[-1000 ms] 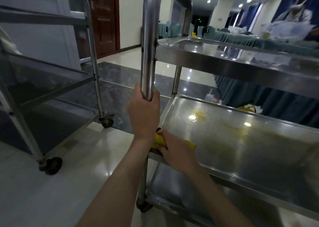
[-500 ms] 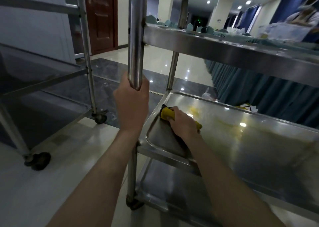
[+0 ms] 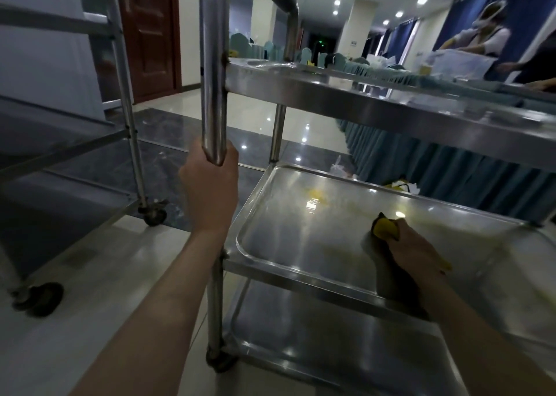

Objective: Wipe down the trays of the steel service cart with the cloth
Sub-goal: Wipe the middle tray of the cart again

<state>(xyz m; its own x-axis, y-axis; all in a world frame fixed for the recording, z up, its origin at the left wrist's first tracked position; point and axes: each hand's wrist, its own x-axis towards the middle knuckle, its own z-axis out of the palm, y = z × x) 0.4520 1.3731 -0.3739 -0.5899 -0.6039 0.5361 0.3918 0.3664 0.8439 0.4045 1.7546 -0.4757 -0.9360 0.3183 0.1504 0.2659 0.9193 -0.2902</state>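
Since 0.5 s ago your right hand (image 3: 418, 251) has slid the yellow cloth (image 3: 385, 228), clenched in its grip, rightward to mid middle tray (image 3: 301, 245), w/ left hand (image 3: 210, 188) grasping the cart post (image 3: 213, 64).

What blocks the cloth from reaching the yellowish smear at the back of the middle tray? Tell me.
Nothing visible. The right hand presses the yellow cloth on the middle tray, and only bare steel lies between it and the smear.

I see second steel cart (image 3: 90, 143) at left, brown door (image 3: 149, 31) behind it, teal-skirted tables (image 3: 451, 167) right, glossy tile floor (image 3: 78, 275).
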